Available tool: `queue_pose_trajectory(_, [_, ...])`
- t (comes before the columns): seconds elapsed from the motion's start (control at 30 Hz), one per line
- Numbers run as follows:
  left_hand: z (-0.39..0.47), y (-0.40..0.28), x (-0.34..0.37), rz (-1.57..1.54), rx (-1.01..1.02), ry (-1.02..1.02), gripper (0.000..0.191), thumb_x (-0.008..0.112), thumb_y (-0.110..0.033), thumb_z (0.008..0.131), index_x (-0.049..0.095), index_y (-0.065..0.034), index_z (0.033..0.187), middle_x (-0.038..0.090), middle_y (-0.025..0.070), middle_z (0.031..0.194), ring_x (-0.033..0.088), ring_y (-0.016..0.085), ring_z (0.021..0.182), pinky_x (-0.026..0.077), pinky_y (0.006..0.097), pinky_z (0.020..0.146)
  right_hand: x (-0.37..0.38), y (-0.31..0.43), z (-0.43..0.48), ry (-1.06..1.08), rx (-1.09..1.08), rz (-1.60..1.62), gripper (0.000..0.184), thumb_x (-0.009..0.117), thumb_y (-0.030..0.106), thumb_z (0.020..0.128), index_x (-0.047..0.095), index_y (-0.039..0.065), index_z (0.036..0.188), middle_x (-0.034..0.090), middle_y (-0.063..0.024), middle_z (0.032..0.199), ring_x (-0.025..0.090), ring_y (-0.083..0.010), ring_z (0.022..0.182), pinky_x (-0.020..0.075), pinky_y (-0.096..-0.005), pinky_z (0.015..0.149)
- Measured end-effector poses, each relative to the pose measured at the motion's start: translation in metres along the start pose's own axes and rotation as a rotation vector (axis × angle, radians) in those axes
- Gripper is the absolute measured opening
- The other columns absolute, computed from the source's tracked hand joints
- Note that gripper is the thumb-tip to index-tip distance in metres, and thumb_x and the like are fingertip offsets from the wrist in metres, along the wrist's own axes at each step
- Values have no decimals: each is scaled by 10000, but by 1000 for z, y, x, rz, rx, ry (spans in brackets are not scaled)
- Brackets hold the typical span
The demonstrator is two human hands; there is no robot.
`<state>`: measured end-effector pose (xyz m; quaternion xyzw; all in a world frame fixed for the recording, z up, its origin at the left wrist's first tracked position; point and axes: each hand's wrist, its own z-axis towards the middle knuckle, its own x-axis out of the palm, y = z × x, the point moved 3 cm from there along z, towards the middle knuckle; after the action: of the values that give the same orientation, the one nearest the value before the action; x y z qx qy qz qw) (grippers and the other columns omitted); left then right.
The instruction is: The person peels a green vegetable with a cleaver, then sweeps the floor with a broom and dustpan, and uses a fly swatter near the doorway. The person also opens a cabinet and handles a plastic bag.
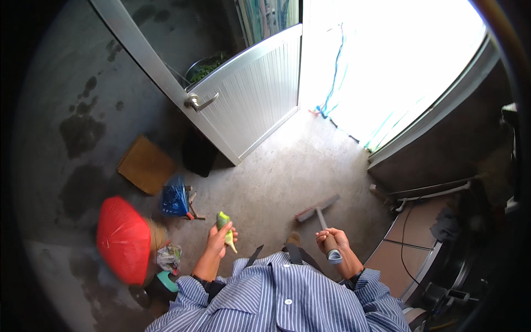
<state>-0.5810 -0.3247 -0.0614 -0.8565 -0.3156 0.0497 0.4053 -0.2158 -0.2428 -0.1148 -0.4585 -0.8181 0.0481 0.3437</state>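
Note:
My left hand [215, 242] is wrapped around a green vegetable [225, 227], perhaps a cucumber or a green radish. Its upper end looks bitten or broken off, and a pale, narrow tip points down towards my shirt. My right hand [338, 237] grips the handle [330, 242] of a floor brush, close to its grey-blue end cap. Beyond that hand the handle runs down to the brush head [317, 208], which shows reddish bristles and appears to rest on the concrete floor [265, 186].
A white panelled door [253, 95] with a lever handle stands ajar beside a bright doorway. On the left are a cardboard box [147, 165], a blue plastic bag [174, 197] and a container covered in red plastic [124, 240]. A tiled surface [408, 245] with a black cable lies right.

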Motion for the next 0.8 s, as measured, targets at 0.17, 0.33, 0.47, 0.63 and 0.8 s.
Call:
queue_pose_trajectory(0.17, [-37, 27, -59, -62, 72, 46, 239, 666, -212, 891, 531, -93, 1049, 607, 46, 822, 630, 175, 699, 535, 313, 556, 61, -75, -36, 354, 83, 6, 344, 435, 87, 875, 367, -195, 1062, 496, -20, 643, 500, -116, 534, 493, -241, 533])
queue_pose_trajectory(0.33, [-100, 67, -171, -118, 88, -49, 240, 669, -227, 889, 544, -91, 1041, 609, 34, 817, 633, 162, 703, 539, 305, 559, 91, -187, -145, 832, 92, -207, 463, 391, 84, 900, 301, -224, 1234, 441, -40, 722, 514, -113, 543, 449, -273, 433])
queue_pose_trajectory(0.47, [-151, 101, -268, -297, 119, -178, 207, 674, -200, 881, 550, -97, 1010, 596, 23, 799, 623, 146, 676, 521, 291, 537, 88, -258, -201, 1008, -378, -781, 444, 399, 157, 963, 334, -133, 1294, 399, -25, 700, 469, -100, 446, 406, -240, 355])
queue_pose_trajectory(0.63, [-201, 138, -331, -354, 77, -320, 181, 697, -204, 867, 575, -108, 961, 604, 17, 763, 623, 138, 650, 524, 289, 535, 71, -317, -203, 608, -1479, -1417, 410, 492, 247, 993, 407, -61, 1251, 428, -10, 641, 437, -91, 395, 359, -217, 323])
queue_pose_trajectory(0.8, [-231, 146, -339, -381, 168, -318, 216, 702, -215, 862, 564, -98, 979, 602, 17, 794, 625, 136, 674, 525, 288, 539, 77, -327, -170, 663, -1812, -1590, 436, 465, 305, 1012, 370, -21, 1285, 487, -22, 668, 473, -97, 438, 419, -235, 387])
